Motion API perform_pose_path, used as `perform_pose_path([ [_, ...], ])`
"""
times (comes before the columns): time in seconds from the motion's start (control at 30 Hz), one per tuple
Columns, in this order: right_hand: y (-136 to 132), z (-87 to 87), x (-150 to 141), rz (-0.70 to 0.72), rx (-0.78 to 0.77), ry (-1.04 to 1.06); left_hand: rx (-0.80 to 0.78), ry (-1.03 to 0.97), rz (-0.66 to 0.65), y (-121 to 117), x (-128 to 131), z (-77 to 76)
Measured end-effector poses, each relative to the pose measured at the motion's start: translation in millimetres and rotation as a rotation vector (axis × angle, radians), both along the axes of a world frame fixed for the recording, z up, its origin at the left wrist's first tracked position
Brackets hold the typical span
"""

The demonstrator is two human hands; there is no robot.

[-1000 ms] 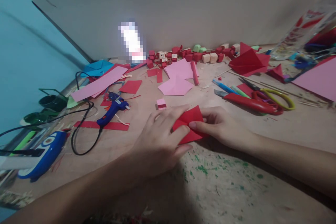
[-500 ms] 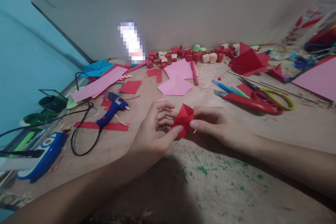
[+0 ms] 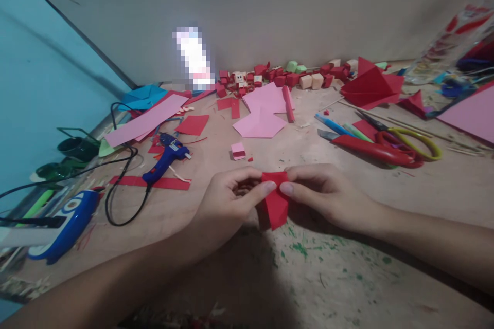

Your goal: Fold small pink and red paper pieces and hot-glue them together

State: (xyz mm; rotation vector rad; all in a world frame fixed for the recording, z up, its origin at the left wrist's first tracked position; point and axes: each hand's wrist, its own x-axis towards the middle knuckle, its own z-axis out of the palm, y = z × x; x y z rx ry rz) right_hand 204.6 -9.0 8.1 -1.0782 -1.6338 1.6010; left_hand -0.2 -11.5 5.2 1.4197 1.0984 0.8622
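A small piece of red paper (image 3: 276, 211) hangs between my two hands above the front middle of the table. My left hand (image 3: 235, 198) pinches its upper left edge, thumb on the near face. On the other side my right hand (image 3: 322, 193) pinches the upper right edge in the same way, the two thumb tips close together. The fingers behind the paper are partly hidden. Just beyond my left hand lies a little pink paper box (image 3: 238, 151) with a red inside, beside a tiny red scrap (image 3: 250, 159).
To the left lie a blue glue gun (image 3: 164, 159) with a black cord and a red strip (image 3: 127, 182). A utility knife (image 3: 378, 150) and scissors (image 3: 417, 144) lie right. Pink sheets (image 3: 262, 121) and several small paper cubes (image 3: 293, 79) sit behind; a lit, blurred screen (image 3: 195, 59) stands at the back.
The red paper, curled and tilted before, now hangs flatter with its top edge level. My hands have come down slightly toward me, uncovering the little pink box behind them.
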Motion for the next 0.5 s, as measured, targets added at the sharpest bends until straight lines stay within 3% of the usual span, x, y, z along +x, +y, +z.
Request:
perform_pose_path([
  [0.17, 0.5, -2.1, -1.0, 0.081, 0.048, -0.07, 0.053, 0.127, 0.033, -3.3, 0.4, 0.9],
  [0.5, -0.7, -3.4, 0.5, 0.099, 0.067, -0.098, 0.033, 0.149, 0.02, -3.8, -1.3, 0.1],
])
